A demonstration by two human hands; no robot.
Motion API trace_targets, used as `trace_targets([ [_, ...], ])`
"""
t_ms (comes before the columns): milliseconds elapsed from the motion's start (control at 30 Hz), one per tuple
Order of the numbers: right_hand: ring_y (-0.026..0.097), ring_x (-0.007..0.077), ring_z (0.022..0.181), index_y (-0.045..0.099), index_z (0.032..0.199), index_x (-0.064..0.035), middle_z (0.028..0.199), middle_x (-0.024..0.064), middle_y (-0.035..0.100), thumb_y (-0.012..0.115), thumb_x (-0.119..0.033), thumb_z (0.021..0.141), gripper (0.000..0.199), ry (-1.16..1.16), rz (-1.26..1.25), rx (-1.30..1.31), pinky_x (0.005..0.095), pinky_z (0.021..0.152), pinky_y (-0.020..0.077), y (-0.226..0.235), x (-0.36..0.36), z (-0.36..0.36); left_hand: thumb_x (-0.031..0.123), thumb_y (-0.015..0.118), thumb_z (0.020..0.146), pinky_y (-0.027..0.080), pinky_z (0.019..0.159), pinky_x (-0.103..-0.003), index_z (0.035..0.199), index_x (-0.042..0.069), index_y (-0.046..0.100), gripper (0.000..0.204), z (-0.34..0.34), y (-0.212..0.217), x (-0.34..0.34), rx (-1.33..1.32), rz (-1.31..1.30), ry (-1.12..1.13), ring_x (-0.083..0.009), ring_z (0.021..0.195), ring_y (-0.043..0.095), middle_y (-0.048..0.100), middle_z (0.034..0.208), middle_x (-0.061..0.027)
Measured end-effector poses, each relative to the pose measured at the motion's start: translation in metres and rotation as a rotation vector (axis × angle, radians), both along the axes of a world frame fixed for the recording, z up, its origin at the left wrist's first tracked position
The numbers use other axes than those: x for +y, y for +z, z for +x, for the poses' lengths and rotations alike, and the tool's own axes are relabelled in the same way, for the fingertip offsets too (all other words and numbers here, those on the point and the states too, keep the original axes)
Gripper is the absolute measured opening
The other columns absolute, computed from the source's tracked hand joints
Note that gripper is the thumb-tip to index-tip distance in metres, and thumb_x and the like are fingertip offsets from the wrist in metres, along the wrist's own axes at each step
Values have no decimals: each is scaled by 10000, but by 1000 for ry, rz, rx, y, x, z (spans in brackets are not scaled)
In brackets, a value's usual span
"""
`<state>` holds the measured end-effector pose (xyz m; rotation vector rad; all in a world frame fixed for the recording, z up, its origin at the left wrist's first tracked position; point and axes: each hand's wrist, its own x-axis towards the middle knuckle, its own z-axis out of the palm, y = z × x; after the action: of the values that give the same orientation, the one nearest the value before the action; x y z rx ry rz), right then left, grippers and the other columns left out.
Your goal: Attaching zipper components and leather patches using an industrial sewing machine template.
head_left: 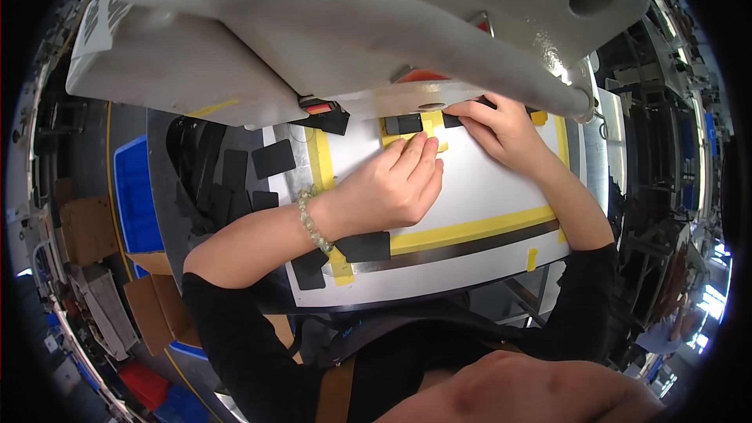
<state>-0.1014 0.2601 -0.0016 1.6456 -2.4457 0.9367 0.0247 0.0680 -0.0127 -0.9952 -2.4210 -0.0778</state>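
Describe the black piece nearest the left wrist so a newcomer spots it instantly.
Start at the white work plate framed in yellow tape. At its front-left corner, beside the beaded bracelet, lies a flat black rectangular pad. Unlike the loose pads further left, it overlaps the front tape strip.

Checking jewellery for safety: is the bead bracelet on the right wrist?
No, the bead bracelet sits on the wrist of the left hand; the right hand has none.

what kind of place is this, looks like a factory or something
Most likely a factory workstation. A large grey-white machine arm overhangs a white work plate marked with yellow tape, where the left hand and right hand press on small black pieces. Cut black pads lie stacked beside it, with blue bins and cardboard boxes around.
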Motion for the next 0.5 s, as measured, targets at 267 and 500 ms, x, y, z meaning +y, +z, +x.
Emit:
trace_targets([
  [267, 604, 221, 807, 637, 986, -39, 892, 109, 632, 561, 6, 832, 177, -81, 116, -353, 279, 741, 458, 1, 2, 6, 142, 594, 805, 539, 786, -342, 880, -29, 640, 192, 0, 0, 0, 4, 16, -7, -278, 910, 651, 651, 946, -194],
  [500, 613, 277, 699, 641, 1001, -93, 822, 100, 640, 574, 10, 791, 244, -23, -10, -174, 330, 634, 478, -1, 2, 2, 138, 595, 802, 540, 784, -342, 877, -32, 639, 191, -1, 0, 0, 5, 9, -12, -281, 905, 652, 649, 945, -198],
])
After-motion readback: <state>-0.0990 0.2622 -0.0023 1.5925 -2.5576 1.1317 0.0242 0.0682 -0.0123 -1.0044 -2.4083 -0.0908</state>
